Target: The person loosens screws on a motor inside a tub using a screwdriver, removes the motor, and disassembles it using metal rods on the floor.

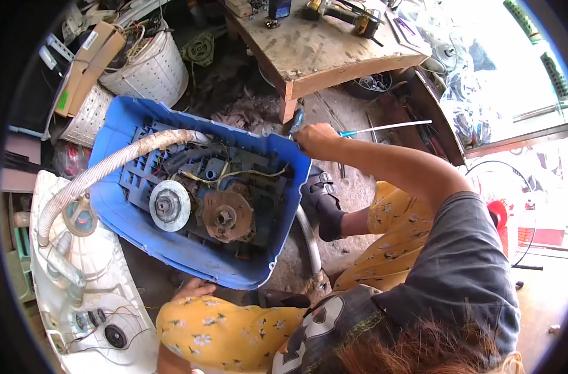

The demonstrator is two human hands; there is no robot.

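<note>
A blue plastic washing-machine housing (pixel 190 268) lies tilted, its open side facing me. Inside are a silver pulley disc (pixel 170 206), a rusty brown round part (pixel 226 215), wires and a grey corrugated hose (pixel 103 163). My right hand (pixel 319 141) is closed at the housing's upper right corner, fingers over its rim. A blue-and-black tool handle (pixel 297 117) shows just beyond those fingers. Near the wrist is a blue-handled screwdriver (pixel 352 133) with a long pale shaft. My left hand (pixel 195 289) is against the housing's lower edge beside my knee, fingers partly hidden.
A wooden table (pixel 296 56) carries a yellow-and-black power drill (pixel 366 23). On the left lie a white machine panel (pixel 125 274) and white perforated baskets (pixel 153 68). A red fan (pixel 502 215) stands at right. Another hose (pixel 309 240) lies near my foot.
</note>
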